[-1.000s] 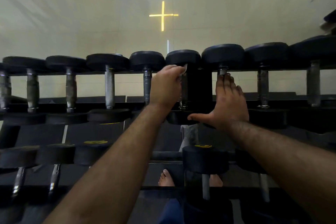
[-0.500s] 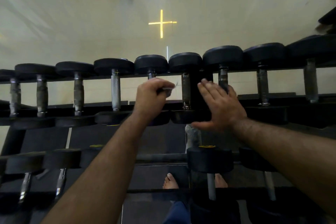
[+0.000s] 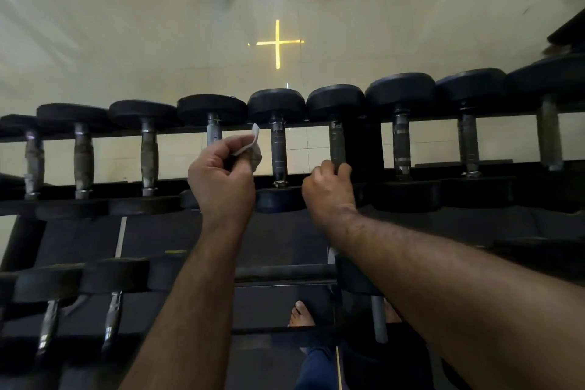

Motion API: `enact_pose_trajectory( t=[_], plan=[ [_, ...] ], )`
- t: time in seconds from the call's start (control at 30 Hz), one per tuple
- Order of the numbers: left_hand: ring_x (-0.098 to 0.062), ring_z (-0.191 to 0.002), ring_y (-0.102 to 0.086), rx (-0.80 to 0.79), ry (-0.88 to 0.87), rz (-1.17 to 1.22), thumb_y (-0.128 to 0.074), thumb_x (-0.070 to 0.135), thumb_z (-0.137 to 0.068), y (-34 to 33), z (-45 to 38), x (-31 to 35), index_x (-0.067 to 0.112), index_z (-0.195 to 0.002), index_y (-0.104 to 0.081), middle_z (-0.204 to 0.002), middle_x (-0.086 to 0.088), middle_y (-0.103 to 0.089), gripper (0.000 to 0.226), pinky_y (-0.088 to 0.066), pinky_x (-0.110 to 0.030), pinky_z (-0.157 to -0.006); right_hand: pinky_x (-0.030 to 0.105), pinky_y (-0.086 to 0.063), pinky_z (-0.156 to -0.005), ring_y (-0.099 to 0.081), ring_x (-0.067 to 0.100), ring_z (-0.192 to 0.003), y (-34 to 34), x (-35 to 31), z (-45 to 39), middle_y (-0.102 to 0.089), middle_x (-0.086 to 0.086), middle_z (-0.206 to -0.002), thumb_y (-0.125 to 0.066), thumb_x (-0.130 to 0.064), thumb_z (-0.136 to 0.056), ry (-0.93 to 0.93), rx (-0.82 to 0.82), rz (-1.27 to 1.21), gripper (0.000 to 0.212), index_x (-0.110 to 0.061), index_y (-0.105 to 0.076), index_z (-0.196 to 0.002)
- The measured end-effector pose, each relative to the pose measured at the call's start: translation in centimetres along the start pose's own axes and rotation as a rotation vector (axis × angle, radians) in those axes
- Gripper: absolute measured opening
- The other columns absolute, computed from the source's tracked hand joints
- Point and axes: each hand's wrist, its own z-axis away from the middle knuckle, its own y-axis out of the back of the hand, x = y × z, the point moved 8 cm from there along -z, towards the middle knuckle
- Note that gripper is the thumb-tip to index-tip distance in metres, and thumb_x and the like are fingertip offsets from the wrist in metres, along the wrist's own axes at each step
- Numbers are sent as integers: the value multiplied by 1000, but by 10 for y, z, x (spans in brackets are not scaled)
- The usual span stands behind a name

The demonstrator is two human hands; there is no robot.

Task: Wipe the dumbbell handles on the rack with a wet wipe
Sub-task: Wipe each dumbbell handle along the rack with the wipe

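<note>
My left hand (image 3: 221, 180) pinches the wipe (image 3: 250, 146) beside a handle (image 3: 278, 149); right hand (image 3: 329, 190) grips the next handle (image 3: 337, 142).

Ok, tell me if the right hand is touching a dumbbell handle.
Touching. The head view shows the right hand with fingers curled over the lower end of a dumbbell handle, no gap visible between them.

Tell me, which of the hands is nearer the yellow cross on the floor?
Left. The left hand with the wipe sits below-left of the cross; the right hand grips a handle lower down.
</note>
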Motion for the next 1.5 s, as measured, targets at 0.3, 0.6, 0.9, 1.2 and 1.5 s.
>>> enact_pose_trajectory(
  t=[0.3, 0.6, 0.9, 1.2, 1.5],
  plan=[
    [-21, -89, -78, 12, 55, 54, -72, -6, -91, 6, 4, 4, 8, -103, -81, -93, -6, -79, 20, -65, -36, -84, 39, -47, -98, -54, 17, -110, -48, 76, 44, -76, -6, -112, -91, -2, -68, -169, 348, -1157, 56, -23, -81, -119],
    [-10, -89, -76, -155, -13, -95, -72, 0, -94, -57, 6, 9, 13, -105, -81, -96, 1, -78, 19, -66, -33, -80, 40, -51, -99, -60, 21, -116, -5, 79, 30, -67, -6, -124, -71, -62, -86, 226, 181, -440, 53, -28, -73, -126],
    [-6, -89, -72, -281, -316, -360, -77, 9, -92, -131, -18, 2, 18, -106, -84, -99, 6, -78, 17, -62, -34, -85, 54, 2, -134, 40, 37, -155, -55, 149, 10, 41, 14, -169, -43, -118, -32, -160, -148, -540, 185, -11, 29, -164],
    [-29, -102, -68, -907, -773, -768, -69, 2, -86, -210, 25, -14, 12, -105, -83, -104, -5, -78, 26, -58, -42, -90, 54, 5, -134, 36, 42, -156, -50, 146, 8, 36, 19, -170, -51, -115, -36, -113, -106, -513, 184, -9, 29, -163],
    [-3, -87, -71, -922, -175, -853, -74, 5, -87, -161, -30, -17, 26, -97, -84, -94, 10, -79, 25, -59, -24, -87, 59, -1, -133, 32, 46, -157, -49, 148, 11, 32, 20, -172, -41, -118, -35, -88, -89, -473, 182, -9, 24, -166]
  ],
)
